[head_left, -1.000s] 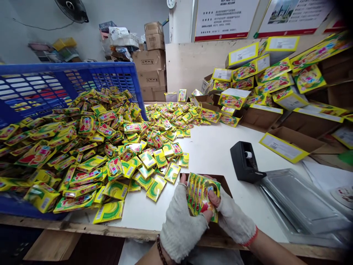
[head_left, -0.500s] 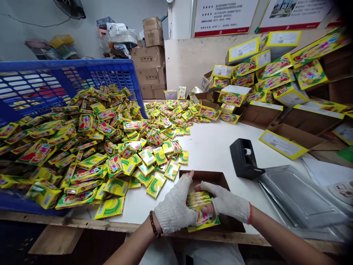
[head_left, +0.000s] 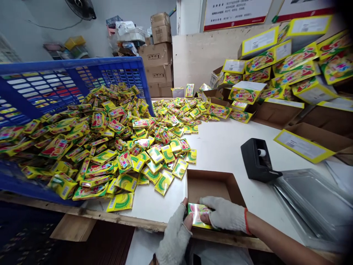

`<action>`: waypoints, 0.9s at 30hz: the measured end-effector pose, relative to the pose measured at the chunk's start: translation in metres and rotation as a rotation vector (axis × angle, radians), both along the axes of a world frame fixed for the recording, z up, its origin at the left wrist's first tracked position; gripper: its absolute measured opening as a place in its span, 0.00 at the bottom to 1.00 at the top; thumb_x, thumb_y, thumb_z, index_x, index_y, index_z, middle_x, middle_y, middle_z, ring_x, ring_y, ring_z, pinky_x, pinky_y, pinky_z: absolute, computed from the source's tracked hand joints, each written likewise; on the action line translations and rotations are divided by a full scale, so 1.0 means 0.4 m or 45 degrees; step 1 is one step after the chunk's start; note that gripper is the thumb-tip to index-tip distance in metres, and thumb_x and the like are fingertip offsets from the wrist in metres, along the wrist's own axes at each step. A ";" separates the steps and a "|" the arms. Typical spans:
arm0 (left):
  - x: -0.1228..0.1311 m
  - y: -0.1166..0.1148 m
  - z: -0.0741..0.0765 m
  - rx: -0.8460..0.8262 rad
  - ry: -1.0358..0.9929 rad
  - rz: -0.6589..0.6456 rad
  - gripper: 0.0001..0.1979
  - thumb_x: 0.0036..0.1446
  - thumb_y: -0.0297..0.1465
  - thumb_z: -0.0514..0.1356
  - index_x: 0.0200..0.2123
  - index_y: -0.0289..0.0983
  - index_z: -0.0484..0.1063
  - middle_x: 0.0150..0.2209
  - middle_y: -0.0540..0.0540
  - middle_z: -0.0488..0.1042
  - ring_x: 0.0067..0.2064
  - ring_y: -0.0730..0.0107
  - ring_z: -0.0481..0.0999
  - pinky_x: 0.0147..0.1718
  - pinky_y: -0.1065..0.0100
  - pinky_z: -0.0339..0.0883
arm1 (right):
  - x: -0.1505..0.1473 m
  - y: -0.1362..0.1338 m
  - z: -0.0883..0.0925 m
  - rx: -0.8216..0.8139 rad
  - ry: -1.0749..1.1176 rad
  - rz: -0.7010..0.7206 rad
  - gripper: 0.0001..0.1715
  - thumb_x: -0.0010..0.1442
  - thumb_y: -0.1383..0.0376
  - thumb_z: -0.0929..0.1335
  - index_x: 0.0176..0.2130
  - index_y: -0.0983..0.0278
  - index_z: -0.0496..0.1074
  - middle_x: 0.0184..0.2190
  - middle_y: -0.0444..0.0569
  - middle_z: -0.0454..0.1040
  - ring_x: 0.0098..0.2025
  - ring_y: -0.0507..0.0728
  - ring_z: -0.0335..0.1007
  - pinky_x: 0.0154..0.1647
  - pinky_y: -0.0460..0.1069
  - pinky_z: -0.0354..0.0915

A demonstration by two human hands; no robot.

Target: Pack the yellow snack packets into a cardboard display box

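An open brown carton (head_left: 211, 182) lies on the white table near its front edge. Inside its front left part is a stack of small yellow-green candy boxes (head_left: 197, 211), with shiny wrapping on top. My right hand (head_left: 224, 213), in a white fingerless glove, reaches over the carton and grips the stack from the right. My left hand (head_left: 175, 233), gloved likewise, is at the carton's front left corner. Its thumb and a finger are apart beside the stack's left end; the other fingers are mostly hidden. How many boxes are in the stack cannot be seen.
A big heap of candy boxes (head_left: 107, 127) spills from a tipped blue crate (head_left: 110, 71) across the left. A black tape dispenser (head_left: 256, 160) and clear plastic trays (head_left: 311, 202) lie right. Yellow-edged display cartons (head_left: 296, 59) are piled behind them.
The stack has gone down into the carton's front left part, lying flatter. My left hand has drawn down toward the table's front edge. The view has swung slightly right.
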State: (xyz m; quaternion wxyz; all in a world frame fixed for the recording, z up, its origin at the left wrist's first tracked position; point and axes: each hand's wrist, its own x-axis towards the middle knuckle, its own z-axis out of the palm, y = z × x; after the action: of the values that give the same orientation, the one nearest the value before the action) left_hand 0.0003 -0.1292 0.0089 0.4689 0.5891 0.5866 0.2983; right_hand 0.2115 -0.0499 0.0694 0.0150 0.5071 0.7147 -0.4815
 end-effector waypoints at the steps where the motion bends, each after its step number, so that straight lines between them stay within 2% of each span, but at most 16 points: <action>1: -0.016 0.020 0.000 0.070 0.064 0.010 0.36 0.66 0.49 0.46 0.66 0.28 0.58 0.67 0.36 0.58 0.68 0.59 0.57 0.68 0.58 0.50 | 0.000 -0.001 0.003 0.023 -0.013 0.027 0.32 0.51 0.54 0.68 0.54 0.62 0.73 0.51 0.53 0.76 0.50 0.64 0.71 0.50 0.53 0.64; 3: -0.056 0.072 -0.003 0.265 0.345 0.088 0.30 0.66 0.44 0.48 0.62 0.30 0.66 0.64 0.36 0.63 0.66 0.57 0.60 0.67 0.56 0.53 | 0.001 -0.002 0.000 0.040 -0.045 0.070 0.33 0.52 0.52 0.67 0.55 0.62 0.72 0.53 0.54 0.75 0.53 0.66 0.71 0.53 0.54 0.64; 5: -0.097 0.126 -0.011 0.416 0.668 0.199 0.26 0.61 0.38 0.55 0.57 0.29 0.70 0.61 0.33 0.65 0.65 0.49 0.61 0.66 0.50 0.53 | 0.004 0.001 -0.010 0.036 -0.071 0.104 0.34 0.52 0.50 0.68 0.55 0.62 0.73 0.52 0.55 0.76 0.53 0.67 0.72 0.54 0.56 0.65; 8: -0.141 0.186 -0.025 0.435 0.833 0.283 0.28 0.50 0.29 0.62 0.55 0.26 0.71 0.60 0.27 0.63 0.62 0.36 0.62 0.62 0.42 0.55 | 0.014 0.008 -0.029 0.013 -0.085 0.071 0.44 0.50 0.49 0.70 0.62 0.63 0.67 0.59 0.58 0.71 0.59 0.70 0.68 0.61 0.60 0.61; 10: -0.153 0.203 -0.026 0.449 0.799 0.294 0.27 0.49 0.26 0.61 0.55 0.27 0.71 0.62 0.27 0.61 0.63 0.38 0.61 0.62 0.44 0.57 | 0.024 0.012 -0.044 -0.009 -0.038 -0.035 0.52 0.50 0.49 0.71 0.67 0.65 0.59 0.65 0.59 0.63 0.65 0.70 0.60 0.67 0.60 0.55; 12: -0.154 0.202 -0.012 0.472 0.717 0.304 0.22 0.53 0.28 0.59 0.52 0.30 0.73 0.60 0.31 0.65 0.61 0.46 0.65 0.61 0.50 0.60 | 0.033 0.015 -0.056 0.057 0.053 -0.181 0.50 0.53 0.48 0.69 0.68 0.65 0.58 0.67 0.58 0.59 0.68 0.69 0.55 0.70 0.61 0.52; 13: -0.151 0.196 0.000 0.475 0.663 0.308 0.19 0.56 0.30 0.58 0.50 0.31 0.73 0.56 0.33 0.69 0.58 0.50 0.68 0.58 0.53 0.63 | 0.034 0.016 -0.060 0.163 0.109 -0.257 0.48 0.54 0.49 0.68 0.67 0.64 0.59 0.67 0.56 0.60 0.69 0.69 0.54 0.71 0.62 0.52; 15: -0.142 0.175 0.035 0.468 0.560 0.319 0.17 0.60 0.36 0.55 0.48 0.34 0.74 0.48 0.37 0.74 0.50 0.56 0.74 0.52 0.57 0.69 | 0.023 0.021 -0.058 0.519 0.228 -0.339 0.42 0.57 0.50 0.67 0.66 0.59 0.62 0.67 0.52 0.60 0.69 0.68 0.53 0.71 0.64 0.51; 16: -0.135 0.161 0.054 0.465 0.494 0.310 0.17 0.61 0.38 0.55 0.49 0.36 0.73 0.47 0.39 0.75 0.49 0.58 0.75 0.51 0.58 0.71 | 0.010 0.025 -0.052 0.732 0.281 -0.335 0.40 0.57 0.53 0.68 0.66 0.58 0.62 0.68 0.51 0.59 0.70 0.67 0.52 0.71 0.64 0.51; 18: -0.122 0.133 0.088 0.467 0.324 0.223 0.20 0.60 0.41 0.57 0.52 0.37 0.73 0.52 0.39 0.73 0.51 0.58 0.74 0.53 0.58 0.70 | -0.029 0.037 -0.029 1.082 0.360 -0.222 0.40 0.55 0.59 0.69 0.66 0.58 0.63 0.69 0.52 0.57 0.70 0.67 0.52 0.71 0.64 0.54; 19: -0.116 0.122 0.101 0.471 0.223 0.159 0.22 0.60 0.42 0.58 0.53 0.38 0.72 0.55 0.39 0.72 0.54 0.58 0.73 0.55 0.59 0.69 | -0.051 0.044 -0.015 1.170 0.367 -0.130 0.38 0.54 0.63 0.68 0.64 0.59 0.66 0.67 0.53 0.60 0.69 0.67 0.55 0.69 0.63 0.57; 21: -0.114 0.117 0.120 0.520 0.104 0.036 0.22 0.63 0.45 0.56 0.55 0.39 0.72 0.57 0.40 0.71 0.58 0.59 0.70 0.59 0.61 0.66 | -0.091 0.057 0.011 1.152 0.312 0.031 0.32 0.51 0.69 0.66 0.56 0.60 0.74 0.60 0.56 0.70 0.62 0.68 0.65 0.64 0.63 0.64; 22: -0.121 0.126 0.126 0.578 0.180 0.015 0.22 0.65 0.45 0.52 0.55 0.39 0.72 0.57 0.41 0.71 0.59 0.62 0.70 0.60 0.63 0.64 | -0.105 0.062 0.018 1.093 0.273 0.067 0.29 0.51 0.70 0.65 0.51 0.61 0.77 0.56 0.56 0.74 0.59 0.68 0.69 0.61 0.64 0.66; 24: -0.152 0.170 0.137 0.707 0.554 0.081 0.22 0.69 0.42 0.47 0.55 0.40 0.72 0.58 0.43 0.70 0.61 0.66 0.67 0.62 0.65 0.61 | -0.114 0.071 0.013 0.987 0.233 0.006 0.26 0.52 0.67 0.64 0.49 0.63 0.79 0.53 0.58 0.76 0.55 0.68 0.72 0.60 0.65 0.67; 25: -0.175 0.201 0.142 0.751 0.797 0.149 0.21 0.68 0.41 0.47 0.55 0.39 0.72 0.59 0.42 0.69 0.62 0.65 0.65 0.63 0.64 0.58 | -0.110 0.074 0.001 0.948 0.239 -0.079 0.27 0.54 0.64 0.64 0.50 0.64 0.78 0.54 0.59 0.76 0.56 0.69 0.71 0.61 0.65 0.66; 27: -0.234 0.268 0.154 0.739 1.119 0.279 0.21 0.63 0.36 0.56 0.57 0.35 0.70 0.62 0.37 0.66 0.64 0.54 0.60 0.66 0.54 0.50 | -0.096 0.079 -0.030 0.880 0.290 -0.241 0.31 0.55 0.57 0.64 0.54 0.66 0.76 0.56 0.59 0.74 0.58 0.69 0.69 0.64 0.65 0.63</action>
State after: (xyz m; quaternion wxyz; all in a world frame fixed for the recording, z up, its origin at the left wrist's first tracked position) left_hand -0.0933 -0.0219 0.0704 -0.0367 0.6992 0.6790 0.2206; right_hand 0.1729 -0.0183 0.0574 -0.2811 0.4894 0.7821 -0.2643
